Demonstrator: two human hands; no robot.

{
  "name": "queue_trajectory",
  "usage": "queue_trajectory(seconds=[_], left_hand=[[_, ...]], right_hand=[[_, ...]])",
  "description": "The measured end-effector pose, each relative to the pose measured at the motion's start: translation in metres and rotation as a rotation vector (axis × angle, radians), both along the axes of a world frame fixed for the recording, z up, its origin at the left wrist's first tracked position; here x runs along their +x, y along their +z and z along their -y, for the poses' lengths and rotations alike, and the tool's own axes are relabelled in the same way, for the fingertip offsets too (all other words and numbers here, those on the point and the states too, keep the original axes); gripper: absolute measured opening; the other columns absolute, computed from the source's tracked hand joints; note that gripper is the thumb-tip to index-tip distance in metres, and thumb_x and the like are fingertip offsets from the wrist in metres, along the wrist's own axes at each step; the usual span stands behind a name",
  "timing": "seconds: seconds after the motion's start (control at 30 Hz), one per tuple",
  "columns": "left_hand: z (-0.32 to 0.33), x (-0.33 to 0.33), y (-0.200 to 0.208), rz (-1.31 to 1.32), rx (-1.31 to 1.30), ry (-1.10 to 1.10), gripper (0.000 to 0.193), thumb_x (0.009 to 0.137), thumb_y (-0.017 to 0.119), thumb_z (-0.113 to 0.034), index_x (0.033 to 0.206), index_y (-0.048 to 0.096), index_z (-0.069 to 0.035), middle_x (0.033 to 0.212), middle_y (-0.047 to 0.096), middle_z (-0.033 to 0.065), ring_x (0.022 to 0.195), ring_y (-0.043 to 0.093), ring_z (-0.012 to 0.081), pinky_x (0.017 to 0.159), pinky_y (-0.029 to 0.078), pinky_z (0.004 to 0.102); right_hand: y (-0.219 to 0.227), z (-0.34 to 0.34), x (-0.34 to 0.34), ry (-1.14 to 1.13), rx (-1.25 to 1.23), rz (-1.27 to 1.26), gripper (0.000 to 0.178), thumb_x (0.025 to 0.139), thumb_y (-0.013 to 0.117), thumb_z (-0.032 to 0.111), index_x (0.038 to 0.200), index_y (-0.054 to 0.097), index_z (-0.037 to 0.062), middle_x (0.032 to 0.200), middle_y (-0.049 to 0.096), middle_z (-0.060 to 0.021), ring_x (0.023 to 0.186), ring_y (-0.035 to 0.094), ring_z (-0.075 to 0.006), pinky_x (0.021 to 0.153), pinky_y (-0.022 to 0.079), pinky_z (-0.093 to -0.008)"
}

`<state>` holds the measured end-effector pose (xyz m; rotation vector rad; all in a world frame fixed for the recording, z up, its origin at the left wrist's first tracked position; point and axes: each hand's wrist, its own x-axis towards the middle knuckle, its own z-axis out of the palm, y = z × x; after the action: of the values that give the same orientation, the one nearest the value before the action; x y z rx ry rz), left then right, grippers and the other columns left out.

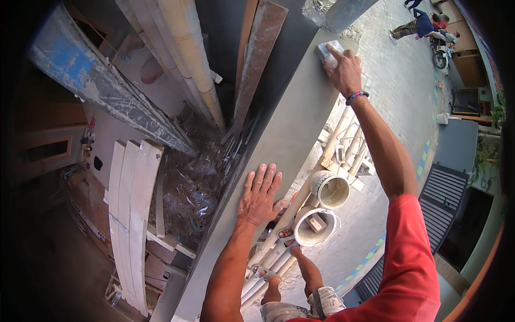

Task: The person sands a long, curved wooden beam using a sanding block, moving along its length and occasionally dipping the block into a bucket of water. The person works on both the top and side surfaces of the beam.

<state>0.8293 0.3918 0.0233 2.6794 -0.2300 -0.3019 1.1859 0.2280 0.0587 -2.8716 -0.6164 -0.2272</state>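
Red sleeve (412, 241) is bulging up close, and the left hand (258, 198) is lying flat, gripping nothing, almost edge to edge across a smooth grey ledge (301, 115). Right hand (346, 72) is clutching a boxy grey block (323, 52) at the ledge's far end, open paving (399, 80) running past its right side.

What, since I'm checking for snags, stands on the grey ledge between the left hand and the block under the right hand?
Nothing visible stands on the grey ledge between the left hand and the pale block under the right hand. Past the block, a grey post rises.
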Motion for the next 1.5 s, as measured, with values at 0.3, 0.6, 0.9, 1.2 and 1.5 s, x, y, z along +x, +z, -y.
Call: queue_trajectory(seconds=[0.3,0.6,0.9,1.2,1.5], left_hand=[[-0.01,-0.006,0.004,0.018,0.042,0.002,0.081,0.086,0.061,-0.049,0.15,0.034,-0.008,0.16,0.024,0.0165,0.149,0.016,0.0356,0.121,0.01,0.0528],[-0.015,-0.009,0.003,0.0,0.064,0.009,0.08,0.086,0.061,-0.048,0.15,0.034,-0.007,0.16,0.022,0.0162,0.15,0.014,0.0353,0.121,0.01,0.0522],[-0.005,-0.003,0.001,0.021,0.043,-0.005,0.081,0.085,0.062,-0.048,0.15,0.036,-0.007,0.16,0.023,0.0169,0.149,0.015,0.036,0.121,0.011,0.053],[-0.01,-0.01,0.002,0.012,0.066,-0.001,0.079,0.087,0.059,-0.05,0.149,0.037,-0.006,0.16,0.023,0.0179,0.149,0.015,0.0374,0.12,0.011,0.0545],[-0.003,-0.001,0.003,0.009,0.064,-0.011,0.08,0.089,0.057,-0.05,0.151,0.032,-0.007,0.16,0.022,0.0178,0.15,0.013,0.0376,0.12,0.011,0.0551]], right_hand=[[-0.014,0.008,-0.047,0.274,0.017,-0.009,0.053,0.085,0.071,0.031,0.136,0.059,0.031,0.128,0.05,-0.0172,0.113,0.05,-0.0333,0.093,0.045,-0.0459],[-0.025,-0.01,-0.047,0.372,0.085,-0.011,0.053,0.085,0.07,0.031,0.137,0.058,0.0308,0.128,0.049,-0.0176,0.115,0.049,-0.0346,0.096,0.044,-0.0477],[-0.014,0.016,0.055,-0.002,0.008,0.003,0.048,0.087,0.067,0.03,0.135,0.059,0.029,0.114,0.056,-0.0136,0.109,0.053,-0.0348,0.089,0.045,-0.0489],[-0.028,0.0,-0.035,0.378,0.018,0.035,0.051,0.088,0.067,0.029,0.138,0.057,0.0307,0.131,0.049,-0.0179,0.116,0.049,-0.0355,0.098,0.044,-0.0472],[0.043,0.047,0.009,-0.043,0.589,0.044,0.045,0.088,0.069,0.031,0.129,0.065,0.0133,0.104,0.064,-0.0203,0.093,0.063,-0.0289,0.086,0.05,-0.0377]])
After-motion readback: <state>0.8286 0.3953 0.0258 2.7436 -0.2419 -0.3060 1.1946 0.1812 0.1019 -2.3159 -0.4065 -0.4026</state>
